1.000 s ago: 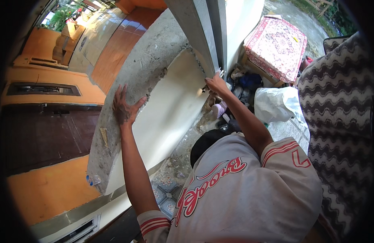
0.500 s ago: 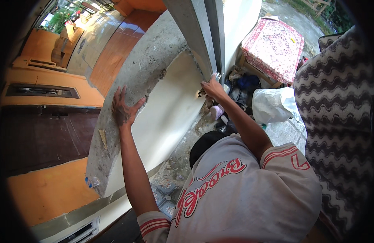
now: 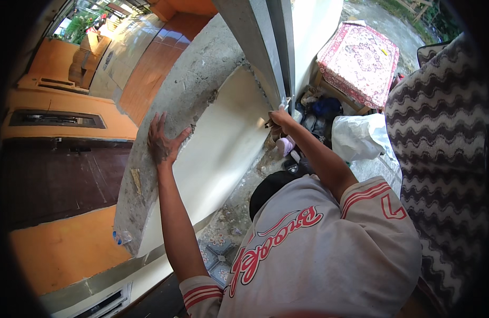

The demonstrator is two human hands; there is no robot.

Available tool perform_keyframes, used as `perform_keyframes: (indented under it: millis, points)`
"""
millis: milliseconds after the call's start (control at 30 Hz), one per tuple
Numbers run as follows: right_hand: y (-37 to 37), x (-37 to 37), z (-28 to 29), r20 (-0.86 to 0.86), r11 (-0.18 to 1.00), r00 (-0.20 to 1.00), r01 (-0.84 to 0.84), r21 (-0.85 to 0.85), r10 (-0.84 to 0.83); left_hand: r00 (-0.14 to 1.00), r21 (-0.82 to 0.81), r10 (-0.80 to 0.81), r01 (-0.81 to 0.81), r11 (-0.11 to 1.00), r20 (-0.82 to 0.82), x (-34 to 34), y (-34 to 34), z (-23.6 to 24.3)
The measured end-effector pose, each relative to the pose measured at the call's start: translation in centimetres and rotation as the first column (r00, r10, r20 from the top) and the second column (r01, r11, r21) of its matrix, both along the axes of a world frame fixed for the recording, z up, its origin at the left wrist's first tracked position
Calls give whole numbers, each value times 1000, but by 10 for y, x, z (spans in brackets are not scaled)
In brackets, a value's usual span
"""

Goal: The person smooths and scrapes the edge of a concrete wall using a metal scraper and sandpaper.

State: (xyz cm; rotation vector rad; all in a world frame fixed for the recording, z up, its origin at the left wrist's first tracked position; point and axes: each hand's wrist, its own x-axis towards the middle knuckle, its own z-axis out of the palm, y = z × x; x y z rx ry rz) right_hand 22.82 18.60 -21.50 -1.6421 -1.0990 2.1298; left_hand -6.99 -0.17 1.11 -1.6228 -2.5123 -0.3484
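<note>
My left hand [image 3: 164, 142] lies on the rough grey concrete ledge [image 3: 194, 69], fingers spread and thumb at its broken edge. Below that edge drops a smooth cream wall [image 3: 215, 153]. At the far end of this wall, beside the grey upright post [image 3: 288, 58], my right hand [image 3: 280, 119] is closed. A small pale tip shows above its fingers, and a dark bit pokes out under them. What it grips is too small and too covered to name.
Shoes [image 3: 308, 124] and a lilac shoe [image 3: 283, 146] lie in a heap beyond my right hand. Further right are a white plastic sack [image 3: 358, 137], a table with a red patterned cloth [image 3: 361, 63] and a wavy-striped covered seat [image 3: 440, 148]. A clear plastic scrap [image 3: 122, 237] sits on the ledge's near end.
My right hand has shifted slightly down and to the right beside the post, its wrist turned a little. My left hand stays in place on the ledge.
</note>
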Motion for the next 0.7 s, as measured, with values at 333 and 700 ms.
perform_keyframes:
  millis: [333,700]
  points:
    - [-34,-18,42,-394,940,871,338,44,-295,999,-28,45,-45,999,2,-4,-12,-1]
    - [12,-21,-12,-345,820,798,296,-491,-494,998,-49,58,-58,997,1,3,-3,6]
